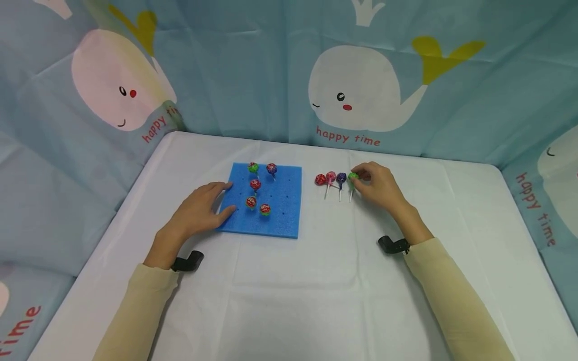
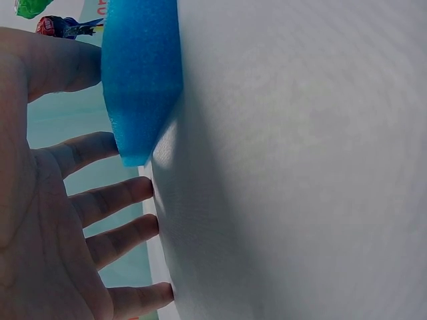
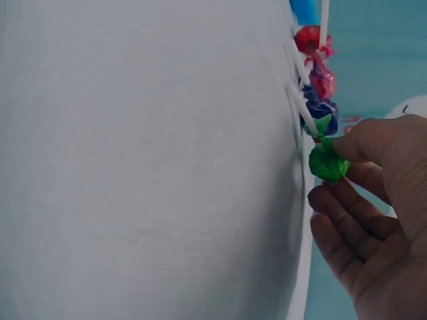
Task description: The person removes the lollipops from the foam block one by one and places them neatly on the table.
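A blue foam board [image 1: 289, 220] with small holes lies on the table, several wrapped lollipops standing in it by their sticks. My left hand [image 1: 200, 208] rests at the board's left edge, thumb on top and fingers spread, as the left wrist view also shows. To the right of the board my right hand [image 1: 377, 188] pinches a green lollipop [image 3: 328, 162] at its wrapped head between thumb and forefinger. Its stick points toward the near side. Beside it lie a purple lollipop [image 1: 341, 177], a pink lollipop [image 1: 331, 176] and a red lollipop [image 1: 320, 179].
A white cloth [image 1: 293, 311] covers the table. Behind it and at the sides hangs a blue curtain [image 1: 253, 75] printed with whales. A black wrist camera [image 1: 188, 261] is on the left wrist and another black camera [image 1: 392, 245] on the right.
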`<control>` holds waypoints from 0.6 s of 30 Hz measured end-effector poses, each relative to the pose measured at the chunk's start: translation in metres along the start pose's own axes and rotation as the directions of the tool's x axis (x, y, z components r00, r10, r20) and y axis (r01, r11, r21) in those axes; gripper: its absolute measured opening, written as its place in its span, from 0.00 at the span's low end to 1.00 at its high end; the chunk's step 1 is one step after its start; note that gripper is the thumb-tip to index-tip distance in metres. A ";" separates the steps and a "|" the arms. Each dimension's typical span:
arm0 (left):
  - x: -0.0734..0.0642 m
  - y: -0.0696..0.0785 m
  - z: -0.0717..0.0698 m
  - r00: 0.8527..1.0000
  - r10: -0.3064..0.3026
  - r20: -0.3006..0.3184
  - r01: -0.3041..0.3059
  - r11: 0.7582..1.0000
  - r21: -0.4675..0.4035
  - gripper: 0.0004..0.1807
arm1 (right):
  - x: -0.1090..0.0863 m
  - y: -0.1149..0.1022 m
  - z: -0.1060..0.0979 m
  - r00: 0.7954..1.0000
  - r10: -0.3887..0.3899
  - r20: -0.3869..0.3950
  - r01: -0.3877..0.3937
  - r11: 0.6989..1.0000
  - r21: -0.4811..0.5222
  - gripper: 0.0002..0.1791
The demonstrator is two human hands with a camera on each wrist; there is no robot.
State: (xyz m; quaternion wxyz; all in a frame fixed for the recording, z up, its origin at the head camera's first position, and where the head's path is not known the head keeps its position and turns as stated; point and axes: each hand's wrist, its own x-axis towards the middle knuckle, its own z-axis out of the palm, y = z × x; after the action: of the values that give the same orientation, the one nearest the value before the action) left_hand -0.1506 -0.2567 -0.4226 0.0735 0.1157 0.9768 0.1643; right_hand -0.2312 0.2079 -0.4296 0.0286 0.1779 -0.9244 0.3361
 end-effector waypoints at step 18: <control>0.000 0.000 0.002 1.000 0.004 -0.007 -0.004 1.000 0.010 0.39 | 0.000 0.002 -0.001 0.997 0.041 0.059 -0.037 0.997 -0.062 0.21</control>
State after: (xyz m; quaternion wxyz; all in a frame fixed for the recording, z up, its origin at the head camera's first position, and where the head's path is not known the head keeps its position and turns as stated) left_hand -0.1507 -0.2557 -0.4240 0.0693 0.1177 0.9777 0.1598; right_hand -0.2315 0.2099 -0.4300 -0.0003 0.1688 -0.9379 0.3030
